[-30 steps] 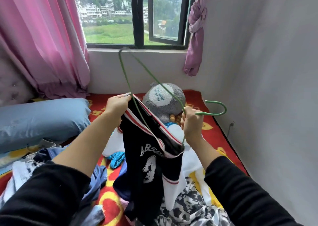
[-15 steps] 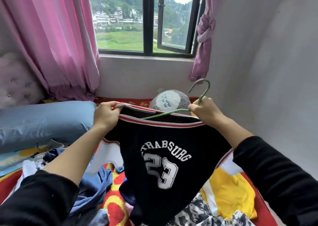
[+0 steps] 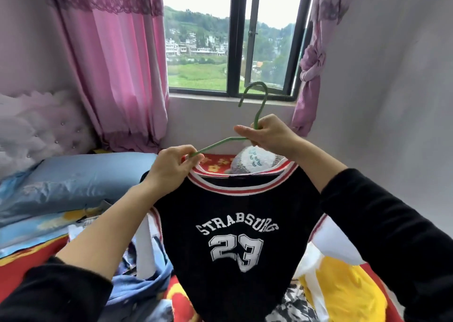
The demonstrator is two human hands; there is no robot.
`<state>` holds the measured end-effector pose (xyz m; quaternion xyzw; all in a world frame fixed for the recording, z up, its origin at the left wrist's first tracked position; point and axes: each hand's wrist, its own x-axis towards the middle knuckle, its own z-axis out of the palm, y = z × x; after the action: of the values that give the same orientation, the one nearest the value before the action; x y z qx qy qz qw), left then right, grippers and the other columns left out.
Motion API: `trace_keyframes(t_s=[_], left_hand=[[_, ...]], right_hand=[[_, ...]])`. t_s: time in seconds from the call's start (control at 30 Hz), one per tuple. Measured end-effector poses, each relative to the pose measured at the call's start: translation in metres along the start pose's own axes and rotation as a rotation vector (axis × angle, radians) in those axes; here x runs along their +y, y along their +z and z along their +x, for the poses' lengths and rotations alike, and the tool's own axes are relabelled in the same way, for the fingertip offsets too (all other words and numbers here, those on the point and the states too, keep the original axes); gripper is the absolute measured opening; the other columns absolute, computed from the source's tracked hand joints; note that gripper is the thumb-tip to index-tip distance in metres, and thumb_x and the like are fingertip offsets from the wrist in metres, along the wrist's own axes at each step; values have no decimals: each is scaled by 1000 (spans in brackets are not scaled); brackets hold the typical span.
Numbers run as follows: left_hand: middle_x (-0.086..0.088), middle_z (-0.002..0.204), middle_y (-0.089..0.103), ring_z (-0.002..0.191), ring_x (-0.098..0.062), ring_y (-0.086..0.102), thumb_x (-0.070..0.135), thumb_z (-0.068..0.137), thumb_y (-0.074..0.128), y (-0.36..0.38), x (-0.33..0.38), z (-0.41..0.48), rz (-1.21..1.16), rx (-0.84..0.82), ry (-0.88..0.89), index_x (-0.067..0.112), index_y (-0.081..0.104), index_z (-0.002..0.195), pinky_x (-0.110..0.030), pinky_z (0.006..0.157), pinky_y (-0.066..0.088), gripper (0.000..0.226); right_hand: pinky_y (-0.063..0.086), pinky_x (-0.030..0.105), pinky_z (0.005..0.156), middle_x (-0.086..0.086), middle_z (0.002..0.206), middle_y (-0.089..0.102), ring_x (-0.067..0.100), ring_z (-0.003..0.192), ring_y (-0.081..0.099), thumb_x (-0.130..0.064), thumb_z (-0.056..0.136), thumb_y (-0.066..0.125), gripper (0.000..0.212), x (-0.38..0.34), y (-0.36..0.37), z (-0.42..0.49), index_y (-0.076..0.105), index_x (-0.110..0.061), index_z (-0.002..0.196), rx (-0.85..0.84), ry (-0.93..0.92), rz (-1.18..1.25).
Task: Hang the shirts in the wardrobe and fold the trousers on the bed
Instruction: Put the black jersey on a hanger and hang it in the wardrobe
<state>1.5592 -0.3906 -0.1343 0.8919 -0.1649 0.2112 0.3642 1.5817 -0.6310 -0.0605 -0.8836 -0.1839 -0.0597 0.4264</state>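
Since half a second ago I've raised the hanger [image 3: 215,145], its hook now pointing to 12 o'clock, with the shirt [image 3: 235,223] hanging below it over the bed [image 3: 17,267]. I judge this first shirt nearly hung on it. The wardrobe trip and the heaped clothes [image 3: 142,285] at 7 o'clock remain. My right hand [image 3: 272,138] grips the hanger's neck, and my left hand [image 3: 169,169] pinches its arm at the collar.

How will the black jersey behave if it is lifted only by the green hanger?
Probably floppy: the black jersey sags under its own weight. It may slip off, since the green hanger is thin wire and looks smooth.
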Motion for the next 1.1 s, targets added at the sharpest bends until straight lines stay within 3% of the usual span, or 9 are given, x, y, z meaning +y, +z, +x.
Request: trace_keyframes(t_s=[0.13, 0.23, 0.4, 0.53, 0.63, 0.77, 0.9, 0.97, 1.1], left_hand=[[23, 57, 54, 52, 0, 46, 36, 89, 62, -48, 6, -26, -4, 240, -9, 24, 66, 75, -13, 53, 33, 19], [20, 59, 57, 54, 2, 48, 39, 88, 61, -86, 18, -49, 57, 381, -56, 29, 66, 75, -13, 52, 33, 17], [12, 56, 53, 51, 0, 49, 39, 88, 62, -135, 52, -94, 203, 562, -105, 17, 70, 80, -16, 51, 34, 25], [0, 72, 66, 64, -16, 58, 40, 87, 62, -168, 75, -145, 307, 689, -137, 16, 73, 86, -31, 61, 45, 27], [5, 66, 61, 60, -11, 53, 40, 87, 63, -190, 88, -183, 407, 707, -178, 16, 73, 87, -27, 59, 41, 26], [10, 58, 56, 55, -6, 49, 38, 84, 65, -230, 90, -249, 425, 733, -341, 16, 74, 85, -21, 56, 39, 24], [12, 64, 61, 53, 2, 48, 32, 85, 68, -276, 91, -321, 488, 788, -494, 15, 76, 97, -7, 55, 34, 22], [11, 67, 62, 58, -1, 50, 32, 87, 67, -305, 92, -358, 548, 758, -603, 17, 75, 99, -16, 58, 37, 21], [-2, 80, 70, 81, -23, 62, 31, 88, 63, -375, 91, -437, 626, 668, -802, 19, 75, 91, -33, 74, 46, 18]], right_hand=[[43, 23, 64, -4, 72, 62, 10, 65, 54, -50, 75, 72, 36, -10, -3, -9, 64, -14, 74, -54, -130, -107], [40, 24, 57, -2, 60, 59, 12, 55, 53, -46, 80, 72, 41, -14, 3, -16, 57, -13, 60, 22, -147, -288], [29, 28, 50, -4, 50, 44, 13, 49, 44, -50, 92, 55, 55, -66, 24, -26, 39, -17, 51, 232, -252, -405], [37, 31, 70, -6, 72, 50, 18, 71, 50, -33, 91, 53, 21, -114, 58, -40, 57, -15, 81, 316, -447, -382], [42, 25, 64, -10, 71, 50, 9, 62, 49, -29, 88, 58, 18, -168, 89, -66, 57, -15, 99, 133, -613, -178], [34, 15, 44, -6, 58, 50, 7, 43, 36, -49, 86, 64, 36, -236, 123, -100, 66, -13, 82, -186, -664, 132], [29, 18, 40, -11, 50, 53, 4, 34, 26, -45, 90, 61, 34, -296, 174, -130, 72, -14, 82, -450, -709, 133], [30, 17, 41, -12, 43, 47, 3, 33, 29, -42, 92, 60, 33, -329, 205, -149, 73, -13, 84, -542, -756, 145], [36, 14, 40, -4, 52, 53, 0, 35, 41, -42, 92, 60, 33, -404, 269, -195, 73, -16, 78, -634, -851, 106]])
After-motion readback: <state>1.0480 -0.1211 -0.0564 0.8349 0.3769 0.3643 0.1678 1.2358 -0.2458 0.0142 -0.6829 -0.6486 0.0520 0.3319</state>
